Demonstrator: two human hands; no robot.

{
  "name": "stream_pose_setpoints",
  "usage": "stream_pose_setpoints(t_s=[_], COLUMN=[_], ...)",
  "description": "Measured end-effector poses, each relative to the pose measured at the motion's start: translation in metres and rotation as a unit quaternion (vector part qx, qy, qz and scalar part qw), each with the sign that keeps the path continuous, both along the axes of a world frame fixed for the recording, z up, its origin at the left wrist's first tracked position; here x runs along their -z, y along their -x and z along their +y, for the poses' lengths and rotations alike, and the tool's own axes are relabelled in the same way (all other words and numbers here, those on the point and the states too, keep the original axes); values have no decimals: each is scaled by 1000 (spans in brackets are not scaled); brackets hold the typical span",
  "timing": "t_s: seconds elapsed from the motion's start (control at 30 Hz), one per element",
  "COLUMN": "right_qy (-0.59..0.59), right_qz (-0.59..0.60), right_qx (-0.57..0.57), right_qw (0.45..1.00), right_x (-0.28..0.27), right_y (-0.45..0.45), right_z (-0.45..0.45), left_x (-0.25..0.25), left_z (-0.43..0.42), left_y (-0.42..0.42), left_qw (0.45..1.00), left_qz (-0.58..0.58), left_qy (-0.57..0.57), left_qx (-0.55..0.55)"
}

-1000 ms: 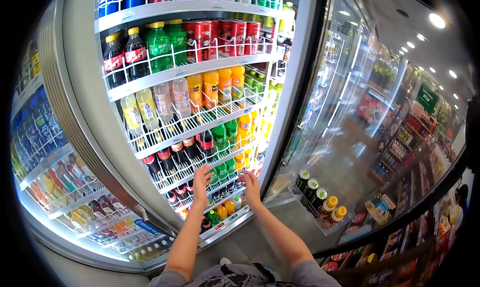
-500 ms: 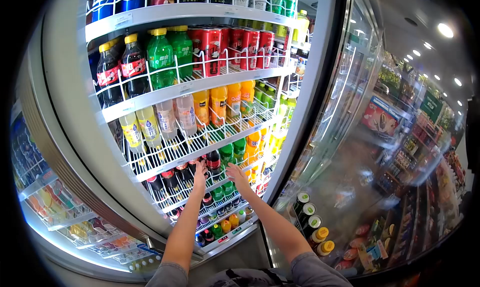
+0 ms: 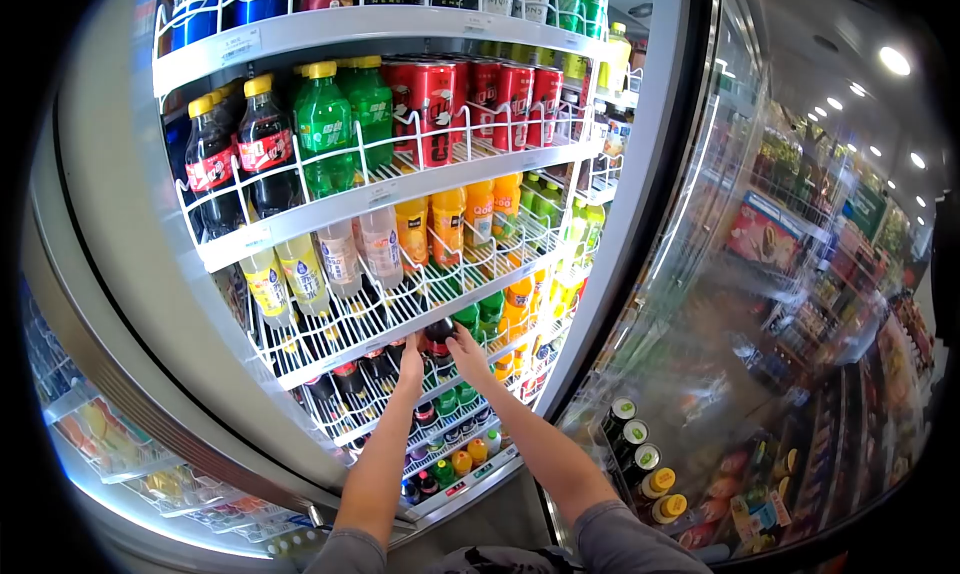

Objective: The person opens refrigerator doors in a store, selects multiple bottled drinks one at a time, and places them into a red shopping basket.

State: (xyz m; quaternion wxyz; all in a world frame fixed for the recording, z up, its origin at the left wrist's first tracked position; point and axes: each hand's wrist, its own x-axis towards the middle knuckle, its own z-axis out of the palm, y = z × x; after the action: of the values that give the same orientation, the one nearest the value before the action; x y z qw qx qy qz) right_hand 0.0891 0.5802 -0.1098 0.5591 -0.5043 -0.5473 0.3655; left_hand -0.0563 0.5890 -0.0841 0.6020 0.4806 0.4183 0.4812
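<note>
A cola bottle [image 3: 438, 331] with dark contents and a red label sits in the lower wire rack, between my two hands. My right hand [image 3: 468, 355] is closed against its right side, thumb and fingers on the bottle. At its left side is my left hand [image 3: 411, 363], fingers pointing up and fairly straight; whether they touch the bottle is unclear. More dark cola bottles [image 3: 350, 379] stand left of my hands on the same rack. Green bottles [image 3: 490, 310] and orange drink bottles [image 3: 517, 294] are to the right.
Above my hands runs a shelf edge [image 3: 400, 332] with wire racks. Higher shelves hold yellow-label bottles [image 3: 266, 286], red cans [image 3: 432, 114] and green soda bottles [image 3: 322, 129]. The open glass door [image 3: 640, 304] is on the right, with cans and yellow-capped bottles [image 3: 658, 482] near its bottom.
Both hands have come closer together around the cola bottle. My right hand has gone from spread fingers to closing on it. The view has shifted slightly.
</note>
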Motion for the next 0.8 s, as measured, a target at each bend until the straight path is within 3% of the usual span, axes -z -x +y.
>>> stream_pose_setpoints(t_s=[0.13,0.2,0.27,0.33,0.4,0.5,0.6,0.67,0.73,0.8], right_qy=[-21,-42,-36,-88,-86,-85,-34,0,47,74], right_qz=[-65,30,9,26,11,7,16,7,11,40], right_qx=[-5,-21,-3,-6,12,49,59,70,112,120], right_qw=[998,998,999,996,996,995,998,998,993,989], right_x=[-16,-18,-28,-36,-50,-72,-63,-65,-59,-62], right_y=[1,3,3,1,-2,-8,-29,-38,-40,-43], right_z=[-28,-36,-48,-60,-81,-110,-124,-143,-158,-177], left_x=[-7,-12,-15,-11,-15,-31,-15,14,19,20], left_z=[-22,-36,-47,-56,-67,-84,-96,-103,-123,-141], left_y=[0,0,-4,-5,-3,2,-6,-17,-21,-27], left_qw=[999,999,998,992,992,931,904,944,966,969], left_qz=[-31,-37,-64,-100,-48,138,190,70,52,25], left_qy=[28,-26,-19,-81,-118,-337,-380,-280,-151,-153], left_qx=[-31,-5,-18,-11,-15,2,52,163,205,193])
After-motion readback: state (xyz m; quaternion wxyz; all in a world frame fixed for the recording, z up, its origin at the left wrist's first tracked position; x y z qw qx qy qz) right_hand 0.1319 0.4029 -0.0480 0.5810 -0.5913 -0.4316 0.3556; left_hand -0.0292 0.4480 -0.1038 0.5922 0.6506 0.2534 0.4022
